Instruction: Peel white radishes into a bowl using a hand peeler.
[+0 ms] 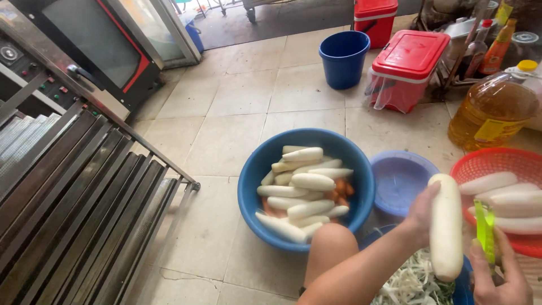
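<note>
The left hand [422, 212] gripped a long white radish [446, 226] upright at the near right, over a heap of pale peelings [415, 282], while the right hand [499, 277] was closed around a green peeler [484, 229] just beside it. To the right sat a red basket [511, 161] of peeled radishes, and to the left on the tiled floor [226, 141] a blue basin [254, 175] held more radishes.

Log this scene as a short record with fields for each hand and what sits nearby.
left hand: holds a white radish upright
right hand: holds a green peeler beside the radish
below hands: pile of peelings
blue basin: peeled radishes over some carrots
red basket: more white radishes
floor: tiled, with blue bucket and red-lidded cooler
</note>
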